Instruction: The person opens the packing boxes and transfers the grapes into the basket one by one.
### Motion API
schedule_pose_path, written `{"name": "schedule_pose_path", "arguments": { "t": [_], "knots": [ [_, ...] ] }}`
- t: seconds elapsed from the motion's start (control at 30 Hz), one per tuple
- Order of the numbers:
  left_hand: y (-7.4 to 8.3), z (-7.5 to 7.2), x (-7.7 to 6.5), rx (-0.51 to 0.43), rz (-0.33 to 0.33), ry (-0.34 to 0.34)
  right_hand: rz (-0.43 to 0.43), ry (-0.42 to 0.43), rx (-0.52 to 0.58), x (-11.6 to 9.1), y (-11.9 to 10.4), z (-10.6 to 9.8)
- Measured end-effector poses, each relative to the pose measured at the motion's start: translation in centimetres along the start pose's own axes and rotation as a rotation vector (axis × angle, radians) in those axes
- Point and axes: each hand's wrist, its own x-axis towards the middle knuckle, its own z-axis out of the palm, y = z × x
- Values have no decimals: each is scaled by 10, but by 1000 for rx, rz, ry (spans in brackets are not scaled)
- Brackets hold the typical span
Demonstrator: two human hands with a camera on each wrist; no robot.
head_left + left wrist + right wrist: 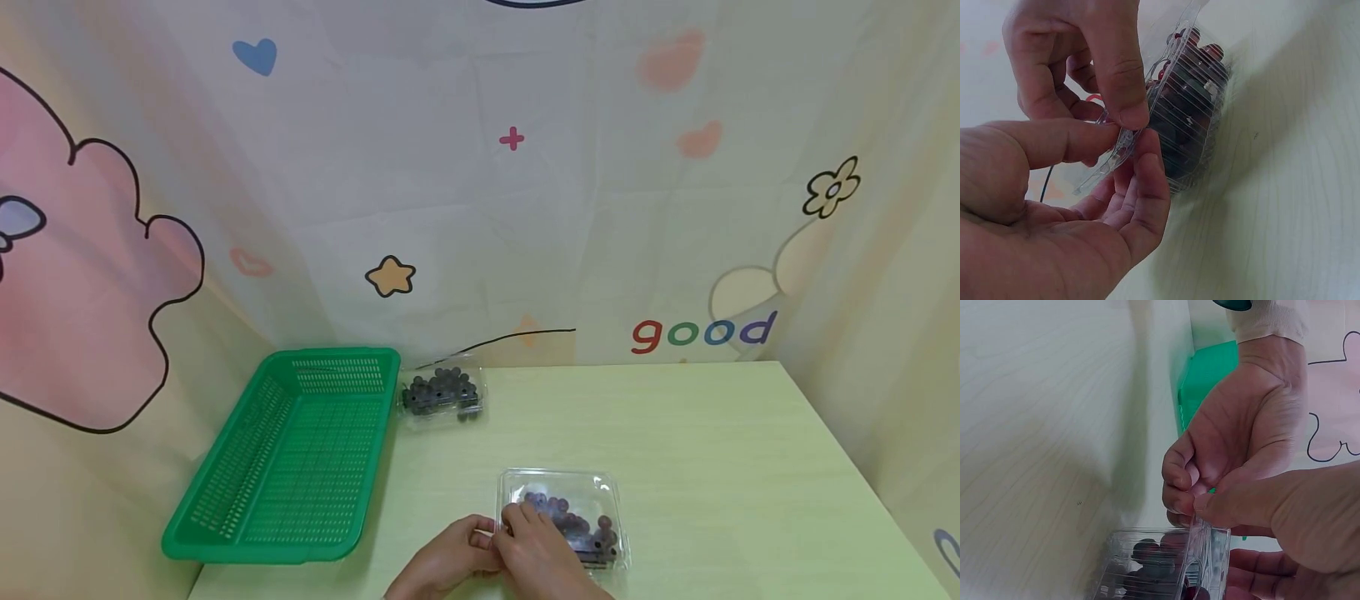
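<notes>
A clear plastic clamshell box [609, 493] with dark purple grapes [573, 525] inside sits near the table's front edge. At its left rim, my left hand [457, 554] pinches the plastic edge between thumb and curled fingers, as the left wrist view shows. Right beside it, my right hand [540, 550] pinches the same rim, its thumb [1210, 503] pressed on the edge. Both hands meet at this one spot. Whether the lid is latched there cannot be told, since fingers cover the seam.
To the left stands a green plastic basket [375, 467] with perforated walls. Behind, near its right side, lies another clear box of dark grapes [441, 393]. A printed curtain [525, 250] hangs along the back of the pale wooden table [712, 467].
</notes>
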Motion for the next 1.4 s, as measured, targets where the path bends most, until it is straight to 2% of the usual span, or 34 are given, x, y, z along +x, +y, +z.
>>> {"name": "schedule_pose_path", "arguments": {
  "t": [0.23, 0.57, 0.83, 0.97, 1.17, 1.4],
  "knots": [
    [-1, -3, -3, -19, 22, -45, 5, 56, -8, -1, -2, 5],
    [-2, -1, -3, -1, 40, -8, 5, 39, -44, -1, -4, 7],
    [-3, 1, -1, 28, 23, 21, 11, 56, -80, -1, -8, 7],
    [-5, 2, -1, -5, 39, 13, 12, 87, -91, -2, -10, 8],
    [-6, 3, -2, -81, 74, -11, -35, 186, -201, -2, -9, 12],
    [-10, 2, 1, -96, 84, -26, -72, 186, -226, -2, -7, 15]
  ]
}}
